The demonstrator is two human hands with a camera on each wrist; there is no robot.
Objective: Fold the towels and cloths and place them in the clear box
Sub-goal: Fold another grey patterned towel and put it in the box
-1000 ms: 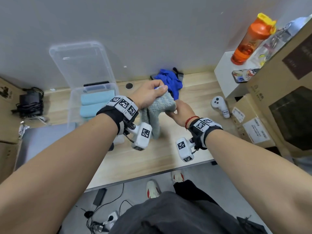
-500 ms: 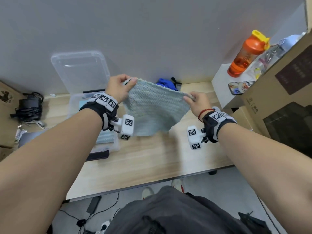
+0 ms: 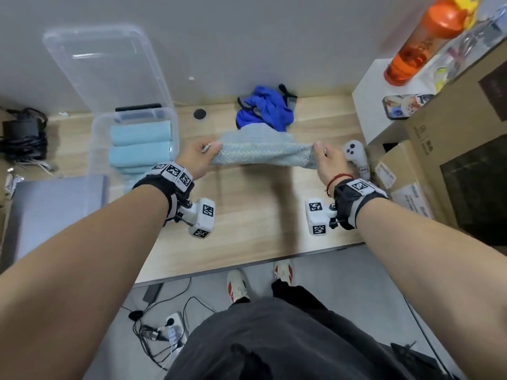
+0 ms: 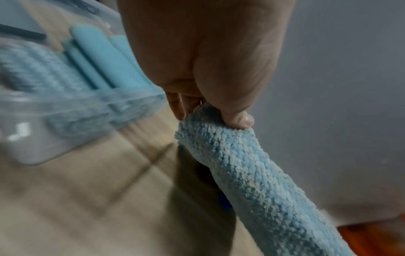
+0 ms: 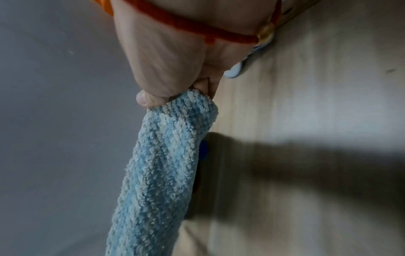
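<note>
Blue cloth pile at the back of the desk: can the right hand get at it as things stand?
Probably not yet. The right hand pinches one end of the light blue towel, which is stretched across to the left hand in front of the blue cloth pile. Once it lets go, nothing else seems to block it.

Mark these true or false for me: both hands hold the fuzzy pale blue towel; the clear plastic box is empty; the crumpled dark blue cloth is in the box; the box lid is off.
1. Both hands hold the fuzzy pale blue towel. True: the left hand and right hand each pinch one end.
2. The clear plastic box is empty. False: folded light blue towels lie inside.
3. The crumpled dark blue cloth is in the box. False: it lies on the wooden desk by the wall.
4. The box lid is off. True: the clear lid leans against the wall.
</note>
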